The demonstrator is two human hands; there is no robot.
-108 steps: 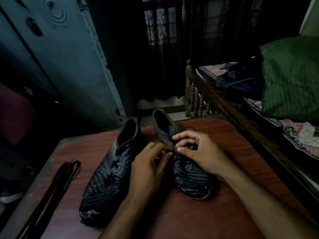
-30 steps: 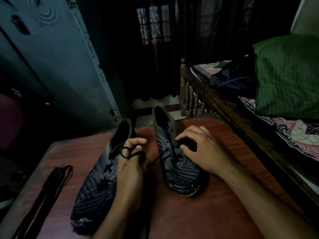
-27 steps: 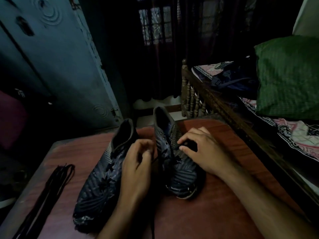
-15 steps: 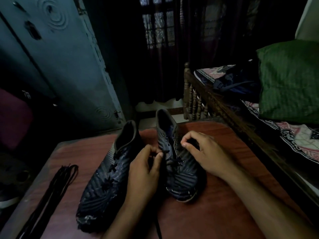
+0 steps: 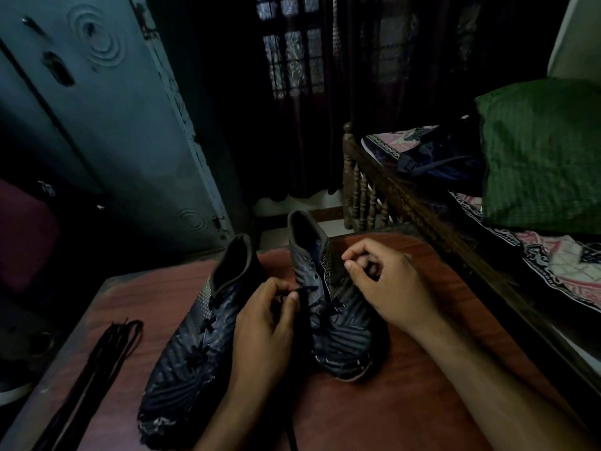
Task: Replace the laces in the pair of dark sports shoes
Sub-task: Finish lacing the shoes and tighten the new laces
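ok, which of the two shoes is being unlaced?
The right shoe: its upper eyelets are bare and the left hand pinches its lace. The left shoe stays laced.

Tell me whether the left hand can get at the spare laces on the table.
Probably yes. The spare laces lie bare by the table's left edge, with only the left shoe between, but the left hand first has to drop its lace.

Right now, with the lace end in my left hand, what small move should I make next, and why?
Probably pull the lace out leftward with the left hand: it pinches the lace beside the right shoe, whose upper eyelets look empty, while the right hand steadies the shoe.
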